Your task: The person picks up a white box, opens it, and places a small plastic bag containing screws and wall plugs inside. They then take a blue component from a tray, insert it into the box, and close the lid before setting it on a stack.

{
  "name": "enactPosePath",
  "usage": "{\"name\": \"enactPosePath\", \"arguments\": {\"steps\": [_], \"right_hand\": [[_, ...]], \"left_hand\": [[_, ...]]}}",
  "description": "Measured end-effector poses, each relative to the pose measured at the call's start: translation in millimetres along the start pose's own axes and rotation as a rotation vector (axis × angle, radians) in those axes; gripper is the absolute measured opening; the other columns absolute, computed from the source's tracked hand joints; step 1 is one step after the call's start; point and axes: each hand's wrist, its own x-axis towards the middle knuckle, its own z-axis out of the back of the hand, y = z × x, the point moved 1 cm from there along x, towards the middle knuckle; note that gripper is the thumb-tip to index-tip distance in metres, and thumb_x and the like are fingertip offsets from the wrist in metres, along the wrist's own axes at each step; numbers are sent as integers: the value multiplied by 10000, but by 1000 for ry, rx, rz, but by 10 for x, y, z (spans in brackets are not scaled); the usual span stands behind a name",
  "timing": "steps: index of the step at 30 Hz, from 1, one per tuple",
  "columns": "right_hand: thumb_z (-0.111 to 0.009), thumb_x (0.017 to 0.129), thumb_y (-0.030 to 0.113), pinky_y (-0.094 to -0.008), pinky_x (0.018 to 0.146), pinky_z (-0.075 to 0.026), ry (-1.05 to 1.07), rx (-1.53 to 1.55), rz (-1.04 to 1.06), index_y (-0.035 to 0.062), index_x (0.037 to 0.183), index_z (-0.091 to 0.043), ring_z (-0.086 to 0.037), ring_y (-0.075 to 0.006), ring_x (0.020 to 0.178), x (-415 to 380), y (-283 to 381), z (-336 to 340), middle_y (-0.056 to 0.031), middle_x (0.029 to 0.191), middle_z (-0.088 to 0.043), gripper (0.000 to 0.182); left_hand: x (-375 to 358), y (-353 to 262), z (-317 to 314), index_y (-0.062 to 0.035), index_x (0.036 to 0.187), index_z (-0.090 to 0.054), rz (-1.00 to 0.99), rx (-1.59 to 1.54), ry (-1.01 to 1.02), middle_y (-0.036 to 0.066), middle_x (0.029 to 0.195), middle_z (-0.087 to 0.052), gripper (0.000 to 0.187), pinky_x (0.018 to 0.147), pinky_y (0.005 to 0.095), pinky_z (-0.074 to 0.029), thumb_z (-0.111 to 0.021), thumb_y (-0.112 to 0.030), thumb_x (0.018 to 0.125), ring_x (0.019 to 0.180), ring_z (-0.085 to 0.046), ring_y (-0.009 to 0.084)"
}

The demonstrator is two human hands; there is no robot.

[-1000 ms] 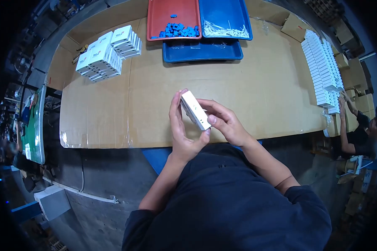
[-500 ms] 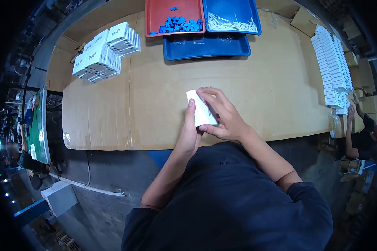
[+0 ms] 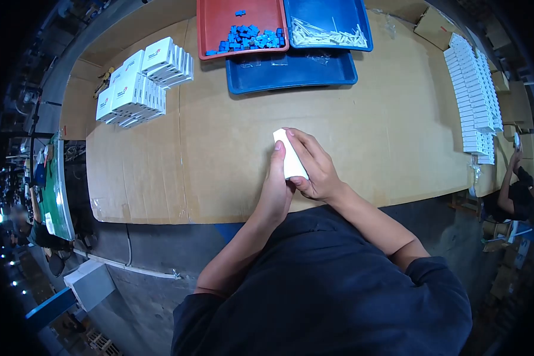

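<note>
A small white box (image 3: pixel 289 159) is held between both my hands, above the near part of the cardboard-covered table (image 3: pixel 231 178). My left hand (image 3: pixel 276 181) grips its left side, with the thumb lying along the edge. Around the right side and far end wrap the fingers of my right hand (image 3: pixel 318 166), the thumb near the bottom end. The fingers hide much of the box, and its printed face is out of sight.
White printed boxes (image 3: pixel 137 83) stand stacked at the left; more white boxes (image 3: pixel 473 95) pile up at the right. At the back sit a red tray (image 3: pixel 204 32) of blue pieces, a blue tray (image 3: pixel 329 12) of white sticks and another blue tray (image 3: pixel 291 77). Other people work at both sides.
The white box has turned, so its printing no longer shows. My right hand has closed further over it. The view has shifted slightly.
</note>
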Motion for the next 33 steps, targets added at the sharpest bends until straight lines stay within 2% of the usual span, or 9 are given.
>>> {"name": "enactPosePath", "arguments": {"steps": [16, 19, 21, 22, 24, 25, 27, 30, 33], "right_hand": [[-453, 1083, 526, -483, 1002, -538, -26, 92, -34, -170, 1392, -514, -626, -511, 1202, -58, -139, -129, -369, 1343, -578, 764], [-448, 1083, 529, -475, 1051, -506, 27, 130, -72, -111, 1439, -513, -590, -482, 1277, -6, -179, -101, -331, 1423, -553, 736], [-304, 1086, 622, -466, 1184, -383, 191, 123, -99, -59, 1523, -457, -515, -409, 1411, 70, -207, -20, -284, 1510, -513, 823], [-304, 1086, 622, -466, 1184, -383, 191, 124, -96, -59, 1523, -457, -515, -409, 1411, 97, -161, -7, -284, 1510, -513, 823], [-452, 1085, 537, -443, 1233, -314, 135, 531, -398, 1, 1565, -434, -437, -366, 1487, 105, -40, 16, -237, 1573, -474, 719], [-452, 1085, 537, -443, 1233, -314, 133, 530, -397, 1, 1565, -434, -437, -366, 1487, 124, 19, 21, -237, 1573, -474, 719], [-662, 1025, 318, -430, 1196, -385, 197, 419, -405, 2, 1534, -483, -447, -351, 1482, 150, 116, 16, -232, 1576, -470, 625], [-704, 994, 199, -428, 1171, -420, 162, 339, -404, -5, 1513, -510, -490, -358, 1449, 136, 166, 22, -238, 1566, -481, 591], [-674, 1013, 182, -422, 1138, -459, 102, 296, -363, -9, 1489, -540, -545, -381, 1396, 95, 199, -16, -248, 1536, -518, 529]], "left_hand": [[147, 104, 170, -111, 1422, -471, 32, -5, -38, 16, 1227, -592, 592, 954, 297, -498, -375, -597, 1097, 1140, -596, 113], [148, 54, 138, -108, 1432, -464, -6, -24, -62, 33, 1260, -594, 600, 983, 319, -496, -370, -597, 1098, 1150, -600, 129], [179, 57, 171, -75, 1535, -393, -93, -1, -106, 77, 1315, -588, 639, 1040, 350, -476, -347, -551, 1112, 1196, -597, 170], [185, 41, 192, -75, 1535, -393, -97, -1, -107, 77, 1315, -588, 639, 1040, 350, -476, -347, -551, 1112, 1196, -597, 170], [179, -24, 245, -43, 1639, -239, -302, 251, -86, 161, 1474, -515, 629, 1134, 379, -411, -330, -407, 1134, 1319, -553, 241], [178, -31, 259, -43, 1639, -239, -303, 253, -84, 161, 1474, -515, 629, 1134, 379, -411, -330, -407, 1134, 1319, -553, 241], [170, -63, 252, -25, 1673, -103, -476, 412, -52, 216, 1602, -360, 662, 1209, 396, -317, -312, -345, 1133, 1464, -408, 305], [126, -34, 107, -69, 1676, -160, -529, 446, -151, 198, 1588, -361, 670, 1211, 401, -298, -280, -448, 1137, 1467, -382, 296], [136, 7, 60, -60, 1672, -158, -602, 479, -163, 199, 1616, -320, 685, 1226, 407, -266, -270, -476, 1140, 1488, -352, 296]]}}
